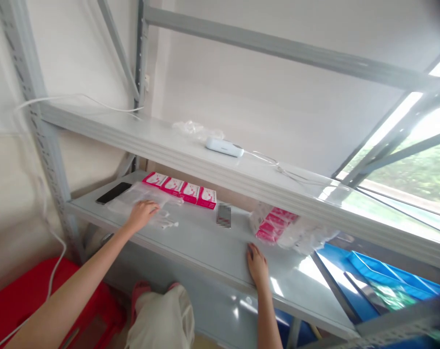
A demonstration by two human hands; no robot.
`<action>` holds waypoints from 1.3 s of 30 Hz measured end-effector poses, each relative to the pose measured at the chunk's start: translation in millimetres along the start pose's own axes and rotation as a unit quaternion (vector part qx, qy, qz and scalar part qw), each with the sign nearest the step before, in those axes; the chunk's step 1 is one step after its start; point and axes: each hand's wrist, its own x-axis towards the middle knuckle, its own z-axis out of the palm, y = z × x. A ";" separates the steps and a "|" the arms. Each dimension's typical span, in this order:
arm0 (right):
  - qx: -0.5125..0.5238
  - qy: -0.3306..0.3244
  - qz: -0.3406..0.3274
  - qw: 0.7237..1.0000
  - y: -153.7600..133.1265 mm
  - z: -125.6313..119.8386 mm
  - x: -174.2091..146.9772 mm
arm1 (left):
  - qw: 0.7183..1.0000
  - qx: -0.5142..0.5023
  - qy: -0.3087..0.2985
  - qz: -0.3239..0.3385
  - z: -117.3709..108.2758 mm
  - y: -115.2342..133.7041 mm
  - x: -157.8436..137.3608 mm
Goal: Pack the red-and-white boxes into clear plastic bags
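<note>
My left hand [144, 214] lies with fingers stretched out on a stack of clear plastic bags [123, 199] at the left of the grey shelf [205, 247]. Behind the bags stands a row of several pink-and-white boxes [190, 190]. My right hand [257, 264] rests on the shelf near its front edge, fingers laid down and holding nothing that I can see. Just beyond it, more pink boxes [272, 227] sit wrapped in clear plastic. Between the hands, farther back, is a small blurred-out card or packet [224, 215].
A black phone [113, 192] lies at the shelf's left end. On the upper shelf are a white device [224, 147] with a cable and crumpled plastic [196, 130]. Clear plastic bags [307, 235] lie at right, near blue bins [390, 271]. A red stool [99, 305] stands lower left.
</note>
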 end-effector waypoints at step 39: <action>-0.137 -0.108 -0.106 0.979 -243.1 -60.9 -106.8 | 0.789 -0.586 -0.183 0.044 35.7 209.4 6.9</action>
